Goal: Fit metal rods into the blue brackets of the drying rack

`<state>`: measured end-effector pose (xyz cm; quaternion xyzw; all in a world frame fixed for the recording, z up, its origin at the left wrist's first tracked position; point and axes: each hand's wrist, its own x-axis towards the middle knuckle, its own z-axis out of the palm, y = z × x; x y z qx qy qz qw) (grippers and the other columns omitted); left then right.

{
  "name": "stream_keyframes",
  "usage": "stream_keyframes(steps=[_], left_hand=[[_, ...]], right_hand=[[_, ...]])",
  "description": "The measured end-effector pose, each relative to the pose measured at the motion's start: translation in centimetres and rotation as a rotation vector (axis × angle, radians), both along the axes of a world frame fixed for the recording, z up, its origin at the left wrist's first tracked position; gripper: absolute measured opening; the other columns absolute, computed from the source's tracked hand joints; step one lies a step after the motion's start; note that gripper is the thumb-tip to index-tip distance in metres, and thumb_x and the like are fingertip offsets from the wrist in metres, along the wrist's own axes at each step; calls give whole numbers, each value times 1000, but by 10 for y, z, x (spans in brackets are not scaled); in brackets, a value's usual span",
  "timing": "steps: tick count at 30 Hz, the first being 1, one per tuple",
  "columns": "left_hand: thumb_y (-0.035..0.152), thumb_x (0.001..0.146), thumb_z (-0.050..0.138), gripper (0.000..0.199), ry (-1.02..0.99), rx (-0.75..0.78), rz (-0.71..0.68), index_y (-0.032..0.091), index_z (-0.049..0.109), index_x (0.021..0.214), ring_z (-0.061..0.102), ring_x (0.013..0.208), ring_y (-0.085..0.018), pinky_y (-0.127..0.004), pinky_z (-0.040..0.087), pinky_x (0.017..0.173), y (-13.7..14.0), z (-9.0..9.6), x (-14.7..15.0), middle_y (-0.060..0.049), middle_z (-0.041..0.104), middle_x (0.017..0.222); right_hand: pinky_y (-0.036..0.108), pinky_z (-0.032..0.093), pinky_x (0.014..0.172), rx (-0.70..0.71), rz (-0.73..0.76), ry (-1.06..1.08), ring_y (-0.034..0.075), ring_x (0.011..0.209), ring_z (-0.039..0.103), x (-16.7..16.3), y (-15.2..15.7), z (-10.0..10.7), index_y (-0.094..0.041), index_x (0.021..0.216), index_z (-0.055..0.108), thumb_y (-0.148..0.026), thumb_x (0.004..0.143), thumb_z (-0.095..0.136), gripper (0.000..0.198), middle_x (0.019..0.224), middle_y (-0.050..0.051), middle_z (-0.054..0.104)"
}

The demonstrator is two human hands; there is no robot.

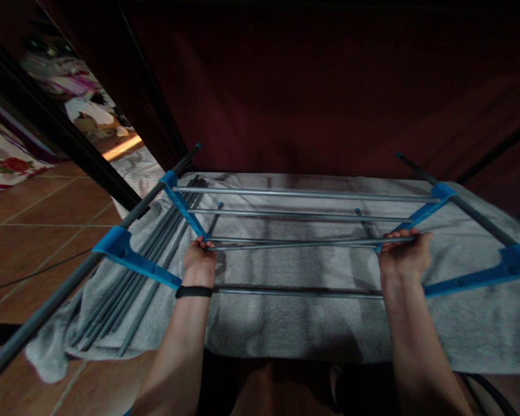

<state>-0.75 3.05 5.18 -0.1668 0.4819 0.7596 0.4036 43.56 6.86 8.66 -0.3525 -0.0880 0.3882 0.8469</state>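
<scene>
A thin grey metal rod (253,247) runs between my two hands, slightly higher at its right end. My left hand (200,260), with a black band on the wrist, is closed on the left end. My right hand (404,255) is closed palm-up under the right end. Both hands are inside a rack frame with blue plastic brackets, the left ones (132,258) and the right ones (472,282) joined to thicker grey tubes. Other crossbars (303,195) span the brackets. Just behind the held rod, another bar crosses it closely.
Several loose grey tubes (134,280) lie at the left on a grey towel (299,329). A dark red panel (307,98) stands behind. Dark posts (60,115), brown floor tiles (39,202) and a pile of cloth (86,104) are at the left.
</scene>
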Motion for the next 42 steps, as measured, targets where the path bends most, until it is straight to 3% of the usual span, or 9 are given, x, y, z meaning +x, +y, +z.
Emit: stream_keyframes(steps=[11, 22, 30, 34, 42], left_hand=[[0, 80, 41, 21, 3, -74, -78, 19, 47, 74, 36, 37, -7, -16, 34, 39, 0, -1, 1, 6, 35, 52], [3, 81, 40, 20, 17, -98, -125, 19, 48, 74, 39, 35, -8, -19, 35, 39, -4, 2, 4, 6, 37, 51], [2, 83, 37, 22, -43, -2, -101, 19, 45, 73, 44, 39, -9, -19, 40, 42, -4, 5, 8, 5, 39, 53], [1, 85, 32, 24, -81, 53, -63, 18, 44, 73, 46, 42, -9, -19, 43, 45, -5, 8, 9, 5, 40, 54], [3, 82, 32, 20, -109, 141, -8, 18, 43, 74, 43, 43, -9, -19, 39, 43, -10, 11, 10, 3, 40, 57]], right_hand=[[17, 43, 45, -4, -28, -48, 7, 52, 46, -2, -2, 6, -21, 75, 47, -38, 100, 30, 35, 62, -6, 43], [17, 43, 45, -54, 2, -20, 7, 52, 47, 5, 1, -5, -21, 75, 47, -36, 98, 37, 29, 63, -6, 45], [17, 43, 46, -55, -4, -14, 7, 51, 44, 11, 5, -17, -21, 74, 44, -28, 95, 40, 22, 62, -7, 43], [17, 42, 44, -115, 17, 55, 7, 48, 43, 14, 4, -22, -21, 72, 42, -27, 95, 38, 24, 60, -7, 42], [19, 41, 41, -249, 82, 85, 8, 43, 43, 20, 6, -36, -21, 69, 39, -18, 87, 39, 19, 56, -8, 40]])
